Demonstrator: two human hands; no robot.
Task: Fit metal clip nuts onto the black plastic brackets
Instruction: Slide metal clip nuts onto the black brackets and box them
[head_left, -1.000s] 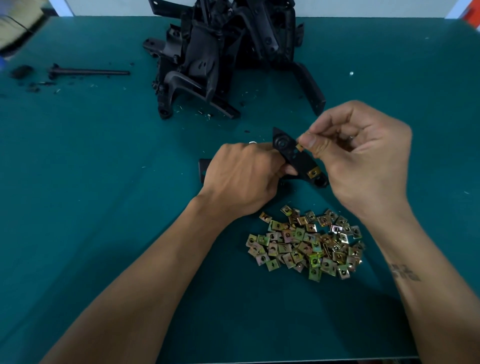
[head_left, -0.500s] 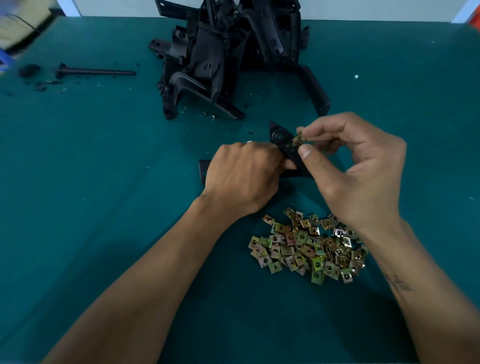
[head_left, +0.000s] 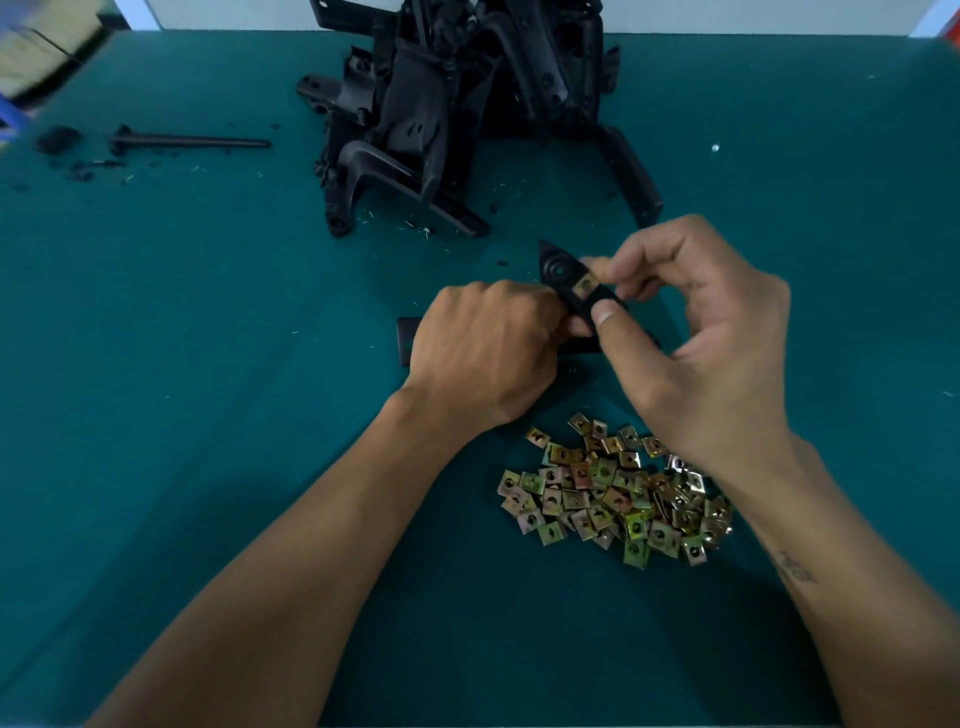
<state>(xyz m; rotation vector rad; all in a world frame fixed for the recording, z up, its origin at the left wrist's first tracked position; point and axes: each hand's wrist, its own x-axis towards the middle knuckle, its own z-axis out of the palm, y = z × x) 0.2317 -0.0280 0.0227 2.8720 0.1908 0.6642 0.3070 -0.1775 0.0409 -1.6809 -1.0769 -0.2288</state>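
Table (head_left: 156, 415) carries piled brackets (head_left: 457, 104) at twelve o'clock, loose clip nuts (head_left: 613, 499) at five. Left hand (head_left: 488, 353) grips one bracket (head_left: 563, 275) centrally; right hand (head_left: 701, 332) pinches a clip nut (head_left: 586, 285) onto it. Most brackets probably remain unfitted.

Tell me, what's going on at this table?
A person is fitting metal clip nuts onto black plastic brackets. The left hand grips one bracket, while the right hand pinches a clip nut onto its edge. A heap of loose clip nuts lies on the green table just below the hands, and a pile of brackets sits at the far side.
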